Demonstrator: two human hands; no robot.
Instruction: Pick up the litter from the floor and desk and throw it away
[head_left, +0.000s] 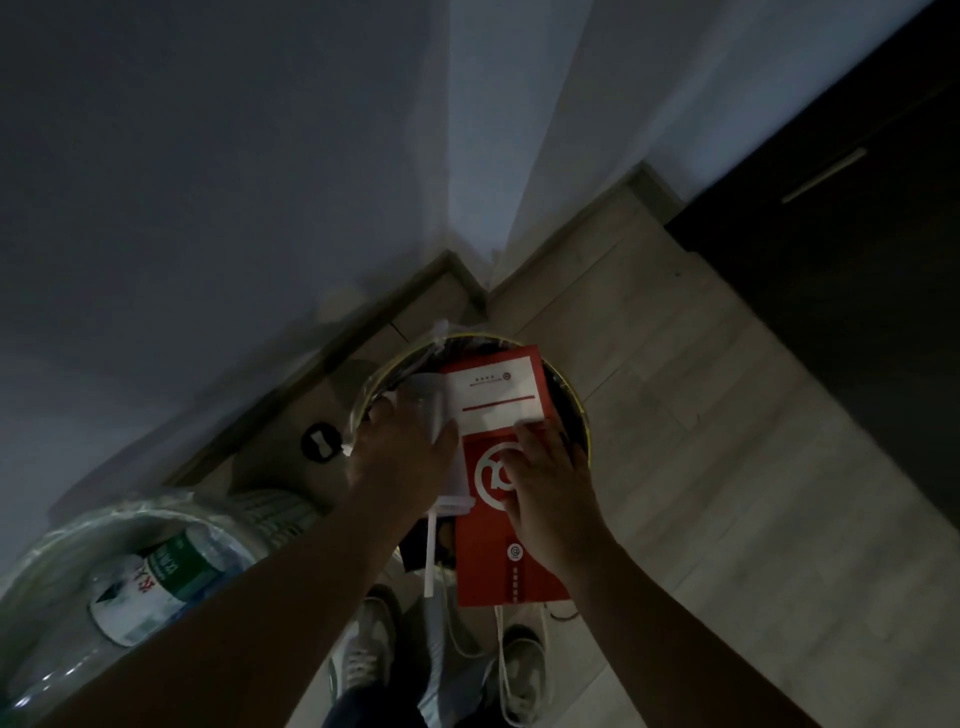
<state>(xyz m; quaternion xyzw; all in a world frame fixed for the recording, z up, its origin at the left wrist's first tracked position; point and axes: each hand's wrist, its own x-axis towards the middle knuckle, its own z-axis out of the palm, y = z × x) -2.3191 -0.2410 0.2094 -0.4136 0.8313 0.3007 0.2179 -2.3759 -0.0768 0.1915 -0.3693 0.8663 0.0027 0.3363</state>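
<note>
Leaning over a round, yellow-rimmed bin in a dim corner of the room, a person holds litter above its mouth with both hands. The left hand reaches in from the lower left with its fingers curled over a clear plastic cup, which it grips at the bin's left edge. The right hand lies flat on the face of a red paper bag, fingers nearly straight and slightly spread, fingertips just below the bag's white label; whether the thumb hooks behind the bag cannot be told. The two hands are close together, with only a strip of the bag's white logo showing between them. The bag sits across the bin opening, its upper end over the dark inside and its lower end jutting past the near rim, white cord handles dangling toward the person's shoes. At lower left, a second bin with a clear liner holds a green-labelled plastic bottle. A small black disc lies on the pale wooden floor, and a dark cabinet stands at right.
</note>
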